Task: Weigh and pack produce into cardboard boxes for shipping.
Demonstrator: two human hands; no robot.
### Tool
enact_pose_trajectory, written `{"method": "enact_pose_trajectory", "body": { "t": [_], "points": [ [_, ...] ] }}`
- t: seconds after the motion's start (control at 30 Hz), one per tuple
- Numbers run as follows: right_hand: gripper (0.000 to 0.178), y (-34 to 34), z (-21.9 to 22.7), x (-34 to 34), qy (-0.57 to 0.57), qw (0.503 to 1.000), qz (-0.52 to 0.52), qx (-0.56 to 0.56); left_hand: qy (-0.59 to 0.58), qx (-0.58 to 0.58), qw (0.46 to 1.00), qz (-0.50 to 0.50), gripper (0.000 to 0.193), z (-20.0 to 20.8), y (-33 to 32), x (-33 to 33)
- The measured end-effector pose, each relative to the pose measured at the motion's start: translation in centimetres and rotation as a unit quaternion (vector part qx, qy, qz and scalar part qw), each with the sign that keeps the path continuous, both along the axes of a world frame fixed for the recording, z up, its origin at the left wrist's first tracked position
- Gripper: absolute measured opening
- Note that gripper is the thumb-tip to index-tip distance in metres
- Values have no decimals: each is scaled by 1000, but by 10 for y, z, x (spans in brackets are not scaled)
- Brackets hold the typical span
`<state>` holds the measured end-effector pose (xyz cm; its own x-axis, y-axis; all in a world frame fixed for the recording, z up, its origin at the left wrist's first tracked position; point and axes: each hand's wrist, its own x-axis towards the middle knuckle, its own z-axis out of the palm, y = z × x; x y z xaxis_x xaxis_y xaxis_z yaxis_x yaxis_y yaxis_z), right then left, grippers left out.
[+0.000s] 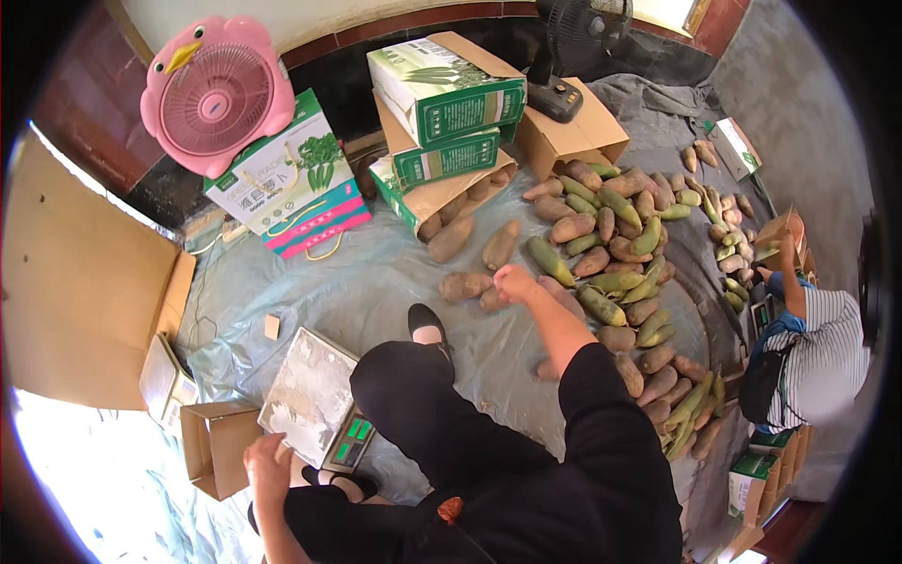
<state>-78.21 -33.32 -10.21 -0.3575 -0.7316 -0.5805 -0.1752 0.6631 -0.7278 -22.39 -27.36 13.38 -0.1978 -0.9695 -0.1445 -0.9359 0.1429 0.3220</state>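
Observation:
My right hand [515,283] reaches forward over the floor with its fingers curled together, right against a brown earthy root vegetable [491,300]. Whether the fingers grip it is hidden. Beside it lies another brown root [464,285], and a loose one [502,244] is farther off. My left hand [268,459], fingers loosely bent and apart and seemingly holding nothing, is at the near left corner of a flat digital scale [308,395]. The scale's plate is smeared with dirt and bears nothing; its green display [353,437] is lit.
A heap of brown roots and long green radishes [601,221] spreads to the right. Printed cartons [446,94] are stacked at the back, beside a black fan [564,56]. A pink fan [218,99] stands far left, a small open carton [218,446] near left. A person [817,352] works at far right.

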Motion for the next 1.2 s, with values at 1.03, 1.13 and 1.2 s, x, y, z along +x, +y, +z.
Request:
{"method": "enact_pose_trajectory", "body": {
  "t": [1.03,1.13,1.2],
  "points": [
    [85,-246,151,-192,134,904,-256,-315,-65,107,990,70,17,-103,-2,44],
    [88,-254,161,-177,61,896,-260,-355,-72,119,988,70,18,-98,-2,39],
    [88,-254,169,-171,32,890,-261,-373,-77,130,986,68,18,-98,-3,36]
  ]
}}
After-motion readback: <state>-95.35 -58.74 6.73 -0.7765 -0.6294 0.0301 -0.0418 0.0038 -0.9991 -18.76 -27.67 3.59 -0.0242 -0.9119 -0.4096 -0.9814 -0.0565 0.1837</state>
